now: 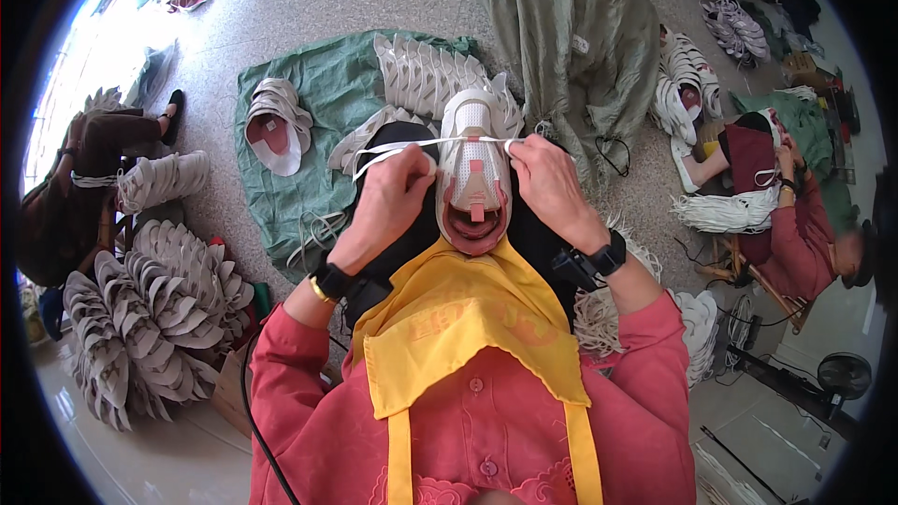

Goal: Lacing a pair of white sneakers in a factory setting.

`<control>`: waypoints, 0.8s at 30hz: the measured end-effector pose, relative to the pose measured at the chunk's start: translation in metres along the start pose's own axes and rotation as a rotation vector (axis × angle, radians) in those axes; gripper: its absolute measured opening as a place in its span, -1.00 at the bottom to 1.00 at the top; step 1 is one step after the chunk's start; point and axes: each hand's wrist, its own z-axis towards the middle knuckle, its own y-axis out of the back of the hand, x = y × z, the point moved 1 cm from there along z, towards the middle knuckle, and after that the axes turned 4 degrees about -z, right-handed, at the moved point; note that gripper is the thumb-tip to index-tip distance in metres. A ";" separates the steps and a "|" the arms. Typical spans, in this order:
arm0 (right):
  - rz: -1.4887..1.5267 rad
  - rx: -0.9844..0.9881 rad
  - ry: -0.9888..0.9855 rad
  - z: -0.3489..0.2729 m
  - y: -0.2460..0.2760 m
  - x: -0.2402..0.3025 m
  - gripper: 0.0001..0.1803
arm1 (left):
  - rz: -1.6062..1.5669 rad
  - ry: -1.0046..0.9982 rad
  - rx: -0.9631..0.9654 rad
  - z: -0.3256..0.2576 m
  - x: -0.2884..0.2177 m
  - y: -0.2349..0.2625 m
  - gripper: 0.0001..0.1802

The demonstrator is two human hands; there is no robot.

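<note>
A white and pink shoe upper (474,178) rests on my lap between my knees, its toe pointing away and its pink-lined opening toward me. A white shoelace (454,140) is drawn straight across the upper. Closed on the lace's left part, my left hand (388,196) is beside the shoe, and a loose length of lace curves out past it. On the other side, my right hand (552,182) pinches the lace close to the shoe's right edge. Both thumbs press against curled fingers.
A green sheet (281,75) lies ahead with a stack of uppers (426,70) and another pile (278,126). Large stacks of uppers (140,309) stand at left. White laces (599,318) hang at my right. People sit at left (94,168) and right (795,224). A black fan (842,374) stands lower right.
</note>
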 end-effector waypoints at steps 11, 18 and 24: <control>0.759 -0.108 -0.248 0.017 -0.021 -0.015 -0.64 | -0.145 0.108 -0.099 0.036 0.009 -0.019 -0.90; 0.873 -0.161 -0.311 0.018 -0.028 -0.015 -0.72 | -0.210 0.087 -0.145 0.040 0.011 -0.021 -0.84; 0.668 -0.133 -0.251 0.021 -0.028 -0.014 -0.80 | -0.279 0.084 -0.107 0.043 0.019 -0.021 -0.83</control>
